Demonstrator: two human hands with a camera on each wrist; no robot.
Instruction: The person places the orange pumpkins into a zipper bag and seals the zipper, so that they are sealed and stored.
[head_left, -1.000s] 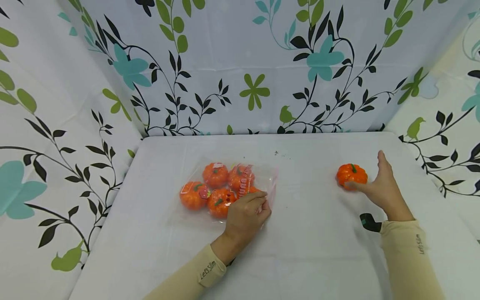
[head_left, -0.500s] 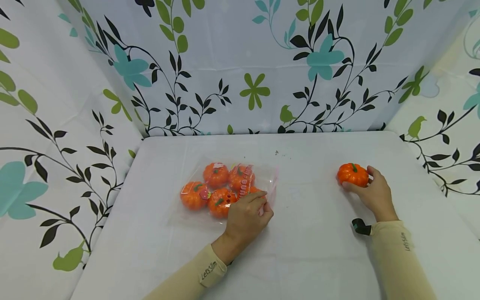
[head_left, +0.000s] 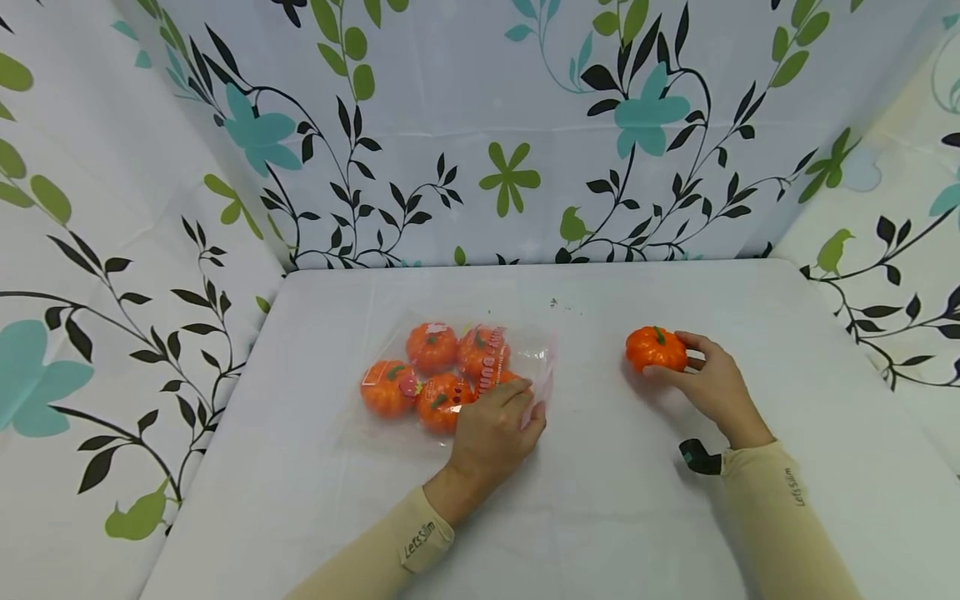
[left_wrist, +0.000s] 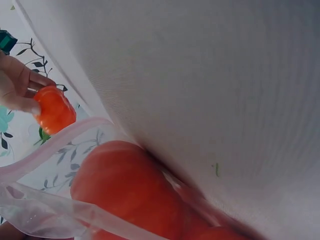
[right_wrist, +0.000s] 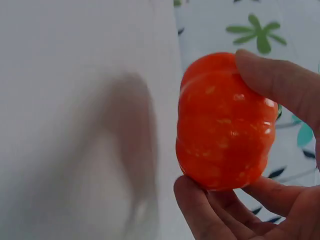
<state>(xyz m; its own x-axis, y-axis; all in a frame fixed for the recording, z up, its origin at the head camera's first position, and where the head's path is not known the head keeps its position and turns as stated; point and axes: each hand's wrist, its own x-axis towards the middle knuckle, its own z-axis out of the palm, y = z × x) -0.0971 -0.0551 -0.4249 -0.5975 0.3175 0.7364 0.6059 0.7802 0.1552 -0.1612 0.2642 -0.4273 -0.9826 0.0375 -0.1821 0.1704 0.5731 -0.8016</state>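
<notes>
Head view: left hand, fingers bent, holds the mouth edge of a clear plastic bag with orange toy pumpkins inside; right hand, partly closed, grips a loose toy pumpkin right of it, over the white tabletop. Left wrist: bag mouth gapes, pink-rimmed. Right wrist: thumb and fingers pinch the loose toy pumpkin's opposite sides.
</notes>
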